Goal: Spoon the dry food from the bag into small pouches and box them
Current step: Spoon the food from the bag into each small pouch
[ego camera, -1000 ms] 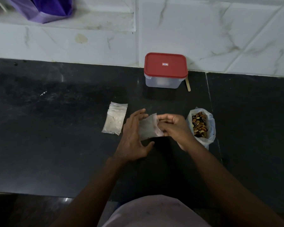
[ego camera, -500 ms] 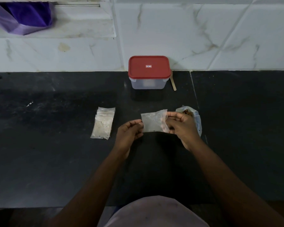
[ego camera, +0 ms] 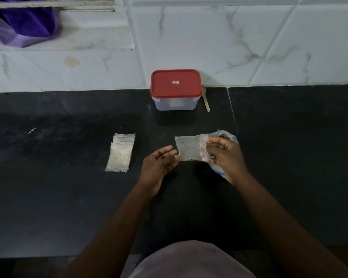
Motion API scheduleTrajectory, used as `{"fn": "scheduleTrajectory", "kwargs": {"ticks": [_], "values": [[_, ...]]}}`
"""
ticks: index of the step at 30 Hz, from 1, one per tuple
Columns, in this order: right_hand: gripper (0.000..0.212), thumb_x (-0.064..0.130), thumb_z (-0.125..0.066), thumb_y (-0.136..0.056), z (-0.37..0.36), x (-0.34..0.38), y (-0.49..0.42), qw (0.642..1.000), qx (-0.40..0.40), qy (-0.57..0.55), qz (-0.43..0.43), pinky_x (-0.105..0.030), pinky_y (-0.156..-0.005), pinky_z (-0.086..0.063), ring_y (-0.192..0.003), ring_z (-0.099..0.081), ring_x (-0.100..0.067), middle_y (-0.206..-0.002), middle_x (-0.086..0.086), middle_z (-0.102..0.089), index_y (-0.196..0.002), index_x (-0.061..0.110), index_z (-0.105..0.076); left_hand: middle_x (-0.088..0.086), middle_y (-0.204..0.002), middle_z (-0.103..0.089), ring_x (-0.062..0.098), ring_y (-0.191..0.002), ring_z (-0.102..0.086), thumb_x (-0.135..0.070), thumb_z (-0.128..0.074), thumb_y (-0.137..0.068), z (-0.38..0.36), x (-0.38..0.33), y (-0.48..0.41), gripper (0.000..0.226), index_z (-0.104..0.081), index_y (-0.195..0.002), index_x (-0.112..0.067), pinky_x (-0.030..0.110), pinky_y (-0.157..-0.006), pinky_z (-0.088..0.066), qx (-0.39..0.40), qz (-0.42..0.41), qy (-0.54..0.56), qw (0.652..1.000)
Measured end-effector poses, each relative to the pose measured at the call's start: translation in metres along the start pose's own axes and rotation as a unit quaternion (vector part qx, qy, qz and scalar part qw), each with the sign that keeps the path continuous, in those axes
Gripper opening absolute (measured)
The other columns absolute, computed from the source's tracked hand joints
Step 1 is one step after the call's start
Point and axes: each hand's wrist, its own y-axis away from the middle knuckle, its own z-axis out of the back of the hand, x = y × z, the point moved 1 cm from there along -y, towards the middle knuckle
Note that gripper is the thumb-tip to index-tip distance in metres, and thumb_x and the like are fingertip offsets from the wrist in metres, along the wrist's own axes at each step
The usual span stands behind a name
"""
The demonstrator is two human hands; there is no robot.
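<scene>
Above the bench, the right hand is pinching an empty pouch, the left hand is hovering open, and spoon and lidded box are sitting unused.

I see open dark counter between the pouch stack at left, the lidded box behind, and the food bag at right.

One small rectangular label is noted at the centre of the red lid of the clear box, at the back of the worktop. Red and blue marks are made out on it. Its characters are too small to be read. No legible text is recorded.
</scene>
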Motion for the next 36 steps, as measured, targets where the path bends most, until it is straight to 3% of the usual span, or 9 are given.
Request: {"fn": "scheduleTrajectory", "kwargs": {"ticks": [6,13,15,17,19,25,31,33,36], "values": [[0.023,0.000,-0.065,-0.095,0.007,0.001,-0.002,0.999,-0.036,-0.014,0.006,-0.019,-0.061,-0.056,-0.082,-0.074,-0.010,-0.096,-0.002,-0.078,-0.111,0.014,-0.073,0.011,-0.121,-0.068,0.027,-0.114,-0.069,0.005,-0.072,-0.081,-0.007,0.002,-0.002,0.052,-0.061,-0.127,-0.016,0.033,-0.082,-0.058,-0.036,0.003,0.022,0.999],[0.026,0.001,-0.066,-0.095,0.009,0.000,-0.006,0.998,-0.052,-0.028,-0.011,-0.021,-0.062,-0.057,-0.091,-0.075,-0.017,-0.099,-0.003,-0.078,-0.116,0.014,-0.074,0.010,-0.119,-0.068,0.020,-0.103,-0.070,0.005,-0.065,-0.091,-0.012,0.004,-0.008,0.042,-0.062,-0.127,-0.016,0.028,-0.078,-0.058,-0.059,0.047,0.095,0.993],[0.025,0.002,-0.069,-0.093,0.012,0.003,-0.006,0.998,-0.060,-0.012,0.004,-0.025,-0.065,-0.060,-0.089,-0.075,-0.016,-0.096,-0.001,-0.078,-0.112,0.016,-0.075,0.007,-0.116,-0.069,0.018,-0.105,-0.069,0.001,-0.065,-0.093,-0.012,0.009,-0.010,0.036,-0.064,-0.125,-0.016,0.032,-0.087,-0.057,-0.101,-0.010,-0.014,0.995],[0.024,0.004,-0.073,-0.090,0.013,0.004,-0.006,0.998,-0.055,0.023,0.031,-0.031,-0.072,-0.063,-0.087,-0.076,-0.015,-0.093,0.000,-0.079,-0.111,0.015,-0.076,0.000,-0.116,-0.070,0.011,-0.107,-0.068,-0.007,-0.067,-0.094,-0.014,0.011,-0.011,0.031,-0.067,-0.121,-0.021,0.031,-0.092,-0.055,-0.135,-0.110,-0.173,0.969],[0.025,0.006,-0.076,-0.088,0.012,0.005,-0.007,0.996,-0.052,0.047,0.046,-0.034,-0.075,-0.064,-0.088,-0.077,-0.015,-0.092,0.000,-0.079,-0.111,0.014,-0.076,-0.006,-0.113,-0.070,0.006,-0.106,-0.067,-0.014,-0.070,-0.094,-0.023,0.010,-0.010,0.025,-0.068,-0.116,-0.024,0.029,-0.092,-0.055,-0.102,-0.175,-0.252,0.946],[0.027,0.005,-0.079,-0.086,0.001,0.009,-0.002,0.996,-0.006,0.058,0.060,-0.027,-0.069,-0.063,-0.085,-0.077,-0.012,-0.093,-0.002,-0.079,-0.111,0.014,-0.073,-0.007,-0.095,-0.071,0.003,-0.084,-0.069,-0.034,-0.077,-0.089,-0.051,0.012,-0.014,0.018,-0.070,-0.102,-0.023,0.022,-0.075,-0.058,-0.037,-0.205,-0.368,0.906],[0.025,0.006,-0.077,-0.087,0.000,0.011,0.002,0.996,0.025,0.070,0.054,-0.026,-0.068,-0.063,-0.085,-0.075,-0.007,-0.095,-0.001,-0.077,-0.109,0.017,-0.071,-0.006,-0.086,-0.074,0.006,-0.077,-0.072,-0.030,-0.075,-0.091,-0.056,0.010,-0.015,0.009,-0.073,-0.094,-0.022,0.035,-0.074,-0.064,-0.025,-0.222,-0.406,0.886],[0.026,0.007,-0.080,-0.086,0.001,0.009,0.001,0.992,0.020,0.105,0.061,-0.027,-0.067,-0.063,-0.081,-0.075,-0.008,-0.092,-0.001,-0.076,-0.109,0.015,-0.071,-0.008,-0.080,-0.073,0.004,-0.072,-0.071,-0.028,-0.075,-0.090,-0.056,0.008,-0.013,0.008,-0.073,-0.088,-0.020,0.031,-0.072,-0.063,-0.037,-0.247,-0.448,0.859],[0.024,0.006,-0.081,-0.083,0.003,0.006,-0.004,0.964,-0.034,0.243,0.105,-0.013,-0.067,-0.055,-0.077,-0.070,-0.008,-0.086,0.002,-0.072,-0.103,0.014,-0.070,-0.010,-0.074,-0.068,0.003,-0.067,-0.067,-0.026,-0.077,-0.086,-0.055,0.002,-0.011,0.008,-0.071,-0.083,-0.022,0.028,-0.070,-0.062,-0.049,-0.292,-0.543,0.786]]}}
